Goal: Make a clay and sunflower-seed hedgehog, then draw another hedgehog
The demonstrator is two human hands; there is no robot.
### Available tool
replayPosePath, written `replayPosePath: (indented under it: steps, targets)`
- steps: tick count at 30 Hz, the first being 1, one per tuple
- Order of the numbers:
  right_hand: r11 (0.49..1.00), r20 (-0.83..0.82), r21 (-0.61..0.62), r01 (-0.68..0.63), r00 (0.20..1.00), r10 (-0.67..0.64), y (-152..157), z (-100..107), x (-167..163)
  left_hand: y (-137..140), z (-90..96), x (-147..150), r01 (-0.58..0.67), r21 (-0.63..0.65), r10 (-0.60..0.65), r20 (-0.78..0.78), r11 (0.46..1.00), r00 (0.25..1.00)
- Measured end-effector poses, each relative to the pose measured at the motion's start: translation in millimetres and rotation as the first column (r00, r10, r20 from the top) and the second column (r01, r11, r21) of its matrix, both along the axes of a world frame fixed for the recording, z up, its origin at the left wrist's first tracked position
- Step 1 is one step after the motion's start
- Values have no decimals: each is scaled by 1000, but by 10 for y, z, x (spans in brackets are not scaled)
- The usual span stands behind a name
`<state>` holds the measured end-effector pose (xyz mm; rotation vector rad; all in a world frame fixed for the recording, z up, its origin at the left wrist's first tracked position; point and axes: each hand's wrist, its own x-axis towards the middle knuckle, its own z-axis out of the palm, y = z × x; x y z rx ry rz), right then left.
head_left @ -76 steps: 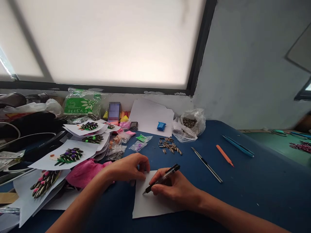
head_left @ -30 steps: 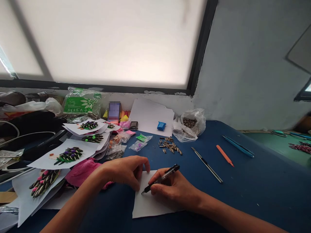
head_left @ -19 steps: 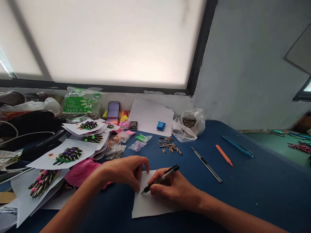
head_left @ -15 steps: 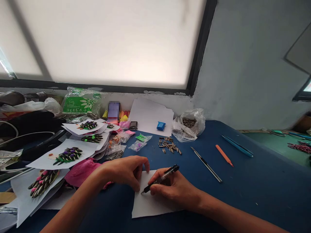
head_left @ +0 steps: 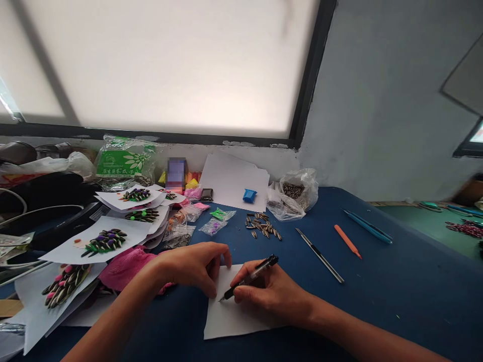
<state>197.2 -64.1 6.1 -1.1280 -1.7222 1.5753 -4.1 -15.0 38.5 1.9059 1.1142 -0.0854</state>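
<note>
In my right hand (head_left: 277,296) is a black pen (head_left: 249,279), pinched between thumb and fingers. Its tip meets a white sheet of paper (head_left: 226,322) on the blue tabletop, near the sheet's left side. My left hand (head_left: 202,264) rests at the paper's upper left edge, thumb and forefinger apart and curved around the corner, with nothing gripped. The other left fingers are partly hidden behind the forefinger. No clear drawn line can be made out on the paper. Beyond the hands lies a loose pile of striped sunflower seeds (head_left: 264,226).
To the right lie a craft knife (head_left: 320,255), an orange marker (head_left: 347,241) and blue pens (head_left: 368,226). Papers with seed-and-clay figures (head_left: 107,241) and a pink cloth (head_left: 126,269) crowd the left. Behind are a bag of seeds (head_left: 294,191) and a blue clay packet (head_left: 249,195).
Almost nothing differs. The view has shifted very slightly; both hands and the pen keep the same pose on the paper.
</note>
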Motion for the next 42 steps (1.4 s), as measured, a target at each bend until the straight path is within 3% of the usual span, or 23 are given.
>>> replayPosePath:
  steps: [18,42]
  targets:
    - [999,32,-33,2,1000,-1,19,94,62,16,-8,5,7,4,-7,-1,1000,1000]
    - [999,61,50,-18,998,15,66,87,134,-1,-24,-17,4,-4,-4,0,1000,1000]
